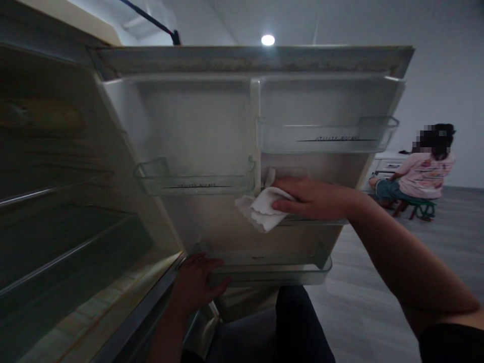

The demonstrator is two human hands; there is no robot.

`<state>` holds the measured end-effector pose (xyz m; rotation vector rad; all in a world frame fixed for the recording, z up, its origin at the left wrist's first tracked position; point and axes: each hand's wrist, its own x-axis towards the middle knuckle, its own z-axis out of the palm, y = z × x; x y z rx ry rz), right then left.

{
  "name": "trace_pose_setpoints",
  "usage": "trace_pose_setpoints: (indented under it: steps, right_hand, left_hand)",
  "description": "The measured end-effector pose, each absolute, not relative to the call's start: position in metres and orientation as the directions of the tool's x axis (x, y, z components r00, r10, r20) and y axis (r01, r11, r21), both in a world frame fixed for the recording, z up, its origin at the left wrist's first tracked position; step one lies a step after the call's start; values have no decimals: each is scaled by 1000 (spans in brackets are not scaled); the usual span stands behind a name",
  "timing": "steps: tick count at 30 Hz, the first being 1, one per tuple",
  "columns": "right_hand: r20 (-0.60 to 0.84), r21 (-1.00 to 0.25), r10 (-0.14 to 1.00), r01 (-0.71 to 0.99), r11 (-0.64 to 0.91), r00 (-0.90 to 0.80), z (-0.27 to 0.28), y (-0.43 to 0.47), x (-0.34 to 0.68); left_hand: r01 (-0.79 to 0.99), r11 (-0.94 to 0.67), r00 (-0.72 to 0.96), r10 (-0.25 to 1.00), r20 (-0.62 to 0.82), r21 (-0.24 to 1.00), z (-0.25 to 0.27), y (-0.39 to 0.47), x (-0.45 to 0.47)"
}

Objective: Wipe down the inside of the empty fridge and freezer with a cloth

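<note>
In my right hand (306, 197) is a white cloth (270, 207), bunched under the fingers, with its scalloped edge hanging down. The hand reaches across the inner side of an open refrigerator door (196, 111), at a middle shelf on the right that it partly covers. My left hand (198, 282) rests at the left end of the lowest clear door bin (272, 275), fingers spread and holding nothing. Higher up, a clear bin (196, 184) on the left and another clear bin (321, 138) on the right carry printed lettering.
On the left is the dark refrigerator interior with glass shelves (56, 257). A person (427, 171) in a pink shirt sits on a green stool (419, 206) at the right, beside a white drawer cabinet (389, 164). Grey wood-look floor (363, 302) lies below.
</note>
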<state>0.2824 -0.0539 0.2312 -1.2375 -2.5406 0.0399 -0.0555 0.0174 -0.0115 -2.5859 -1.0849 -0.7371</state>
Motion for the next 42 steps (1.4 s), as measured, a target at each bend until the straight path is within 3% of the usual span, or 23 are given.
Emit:
trace_pose_setpoints:
  steps: [3, 9, 14, 21, 25, 28, 35, 39, 42]
  right_hand:
    - [262, -158, 781, 773, 614, -567, 230, -50, 287]
    - [180, -284, 813, 762, 582, -554, 230, -34, 298]
    - [233, -154, 779, 769, 621, -582, 227, -48, 311]
    - [559, 79, 727, 898, 433, -400, 204, -102, 351]
    - [769, 56, 597, 954, 293, -229, 176, -115, 371]
    - [844, 23, 509, 959, 283, -170, 151, -108, 367]
    - [788, 156, 536, 940, 305, -304, 112, -76, 290]
    - [646, 214, 638, 901, 377, -419, 96, -54, 248]
    - [557, 190, 721, 909, 371, -411, 84, -40, 243]
  left_hand:
    - [740, -672, 578, 623, 528, -17, -10, 12, -48]
    - [781, -625, 538, 679, 499, 9, -10, 8, -36]
    - [803, -595, 512, 692, 509, 2, -14, 12, -33]
    - [788, -616, 530, 669, 521, -10, -13, 11, -33]
    - [783, -622, 538, 684, 493, 8, -11, 10, -31]
    - [791, -611, 526, 690, 497, 12, -13, 10, -30]
    - [803, -595, 505, 704, 499, 28, -14, 11, -28]
    - [808, -589, 513, 713, 478, 13, -11, 11, -29]
    - [807, -591, 523, 700, 486, -17, -9, 11, -30]
